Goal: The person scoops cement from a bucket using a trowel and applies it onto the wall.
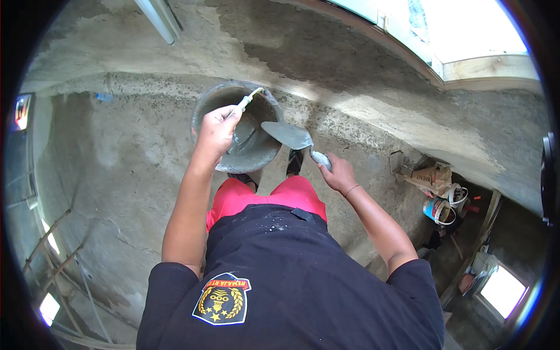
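My left hand (217, 131) is closed around a pale, knotted rope handle (248, 100) that reaches the far rim of a grey, mortar-smeared bucket (269, 153). The bucket tilts toward me in front of my feet, and its inside shows only a grey coating. In my right hand (339, 174) is a pointing trowel (287, 135), gripped by its whitened handle. Its flat grey blade points left, over the bucket's right rim. My left fingers hide part of the rope.
A wet-patched cement wall (350, 64) rises ahead, with a wood-framed opening (490, 69) at upper right. Right of me lie a torn paper sack (430, 178) and a paint pail (438, 211). Thin poles (49, 239) stand at far left. A white pipe (156, 21) is at the top.
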`<control>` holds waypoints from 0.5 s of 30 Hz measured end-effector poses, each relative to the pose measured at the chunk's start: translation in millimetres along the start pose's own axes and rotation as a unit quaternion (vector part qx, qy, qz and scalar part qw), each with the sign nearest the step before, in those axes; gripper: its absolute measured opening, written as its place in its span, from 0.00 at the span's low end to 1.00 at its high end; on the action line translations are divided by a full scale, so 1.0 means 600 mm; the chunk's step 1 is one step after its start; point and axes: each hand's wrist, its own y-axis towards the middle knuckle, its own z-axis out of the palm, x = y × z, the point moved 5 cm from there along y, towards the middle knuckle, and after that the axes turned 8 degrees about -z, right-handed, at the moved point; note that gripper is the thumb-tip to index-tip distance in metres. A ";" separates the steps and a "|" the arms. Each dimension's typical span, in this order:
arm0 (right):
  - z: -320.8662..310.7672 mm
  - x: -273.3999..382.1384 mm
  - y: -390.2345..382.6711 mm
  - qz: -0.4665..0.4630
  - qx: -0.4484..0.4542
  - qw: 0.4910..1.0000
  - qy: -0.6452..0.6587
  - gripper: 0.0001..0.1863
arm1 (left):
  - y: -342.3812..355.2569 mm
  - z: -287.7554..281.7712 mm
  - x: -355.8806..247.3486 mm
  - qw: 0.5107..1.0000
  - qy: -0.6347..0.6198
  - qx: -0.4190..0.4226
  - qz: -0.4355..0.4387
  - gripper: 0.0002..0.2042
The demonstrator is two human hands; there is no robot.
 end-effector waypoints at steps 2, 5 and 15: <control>-0.023 -0.025 0.000 -0.001 0.013 1.000 -0.005 0.20 | 0.001 0.018 0.007 0.999 -0.024 -0.025 0.001 0.09; -0.047 -0.080 0.004 0.004 0.024 0.999 -0.020 0.23 | 0.007 0.055 0.019 0.998 -0.043 -0.048 -0.009 0.10; -0.094 -0.183 0.057 -0.071 -0.007 0.997 0.009 0.21 | 0.038 0.121 0.090 0.985 -0.107 -0.136 -0.020 0.10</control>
